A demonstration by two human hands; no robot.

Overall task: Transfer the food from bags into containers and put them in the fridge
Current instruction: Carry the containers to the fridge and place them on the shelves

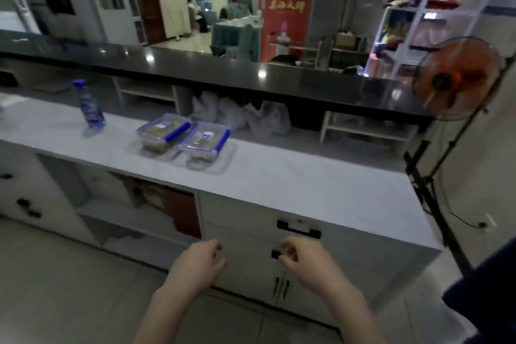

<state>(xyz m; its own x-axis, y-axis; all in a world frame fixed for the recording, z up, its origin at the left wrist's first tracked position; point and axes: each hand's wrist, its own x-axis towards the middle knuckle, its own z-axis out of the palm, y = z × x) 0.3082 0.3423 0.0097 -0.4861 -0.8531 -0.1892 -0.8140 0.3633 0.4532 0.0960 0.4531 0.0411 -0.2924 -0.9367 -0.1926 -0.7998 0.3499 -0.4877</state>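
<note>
Bare skin, left hand (198, 265): held out low in front of the cabinet, fingers loosely curled, nothing in them.
Bare skin, right hand (306, 265): level with the left and a little apart from it, fingers loosely bent, thumb near forefinger, holding nothing.
Pose: both forearms reach forward from the bottom edge, palms turned inward, hands below the counter edge and well short of the boxes.
Cabinet front: drawer handle (298, 229) just above the hands; double doors below.
Counter (307, 176): pale marbled top, bare on its near right part.
Left container (163, 132): clear box, blue clip lid on, brownish food inside; on the counter, well beyond the hands.
Right container (205, 142): same make, lid on, filled; touching or just beside its twin.
Bags (240, 113): crumpled, pale, slumped behind the boxes under the dark ledge; apparently emptied.
Water bottle (88, 105): blue cap and label, upright, far left.
Fan (458, 78): orange, on a stand at right.
Stage, judged: filling looks done; carrying to the fridge remains; no fridge identifiable.
Handling advice: check all clips are seated, take one box per hand by the short ends, keep level.
</note>
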